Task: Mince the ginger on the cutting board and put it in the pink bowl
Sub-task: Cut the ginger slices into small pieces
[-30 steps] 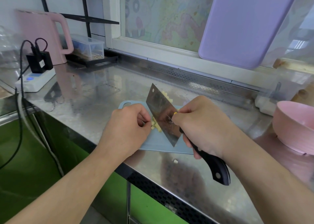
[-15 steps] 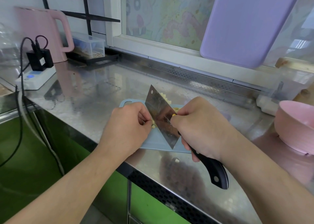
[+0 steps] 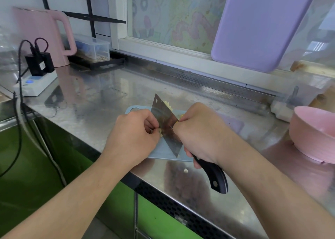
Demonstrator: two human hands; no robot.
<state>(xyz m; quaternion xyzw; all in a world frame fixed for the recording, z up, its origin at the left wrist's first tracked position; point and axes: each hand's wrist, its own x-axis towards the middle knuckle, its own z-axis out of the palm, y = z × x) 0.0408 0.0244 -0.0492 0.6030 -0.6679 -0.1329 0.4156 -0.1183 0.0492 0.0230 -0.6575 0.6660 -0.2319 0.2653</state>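
A small pale blue cutting board (image 3: 161,154) lies on the steel counter, mostly under my hands. My right hand (image 3: 199,130) grips the black handle of a cleaver (image 3: 165,120), whose blade stands on the board. My left hand (image 3: 134,139), fingers curled, holds a small pale piece of ginger (image 3: 160,132) against the blade's left side. More cut ginger (image 3: 169,106) shows behind the blade. The pink bowl (image 3: 313,135) stands at the right edge of the view, well apart from the board.
One ginger bit (image 3: 185,170) lies on the counter in front of the board. A pink kettle (image 3: 43,37), a power strip with plugs (image 3: 36,82) and a clear box (image 3: 92,46) sit at back left. A lilac board (image 3: 262,24) leans on the window.
The blade has shifted only slightly while both hands stay on the board; the piece under my left fingers looks smaller. The view has drifted a little.
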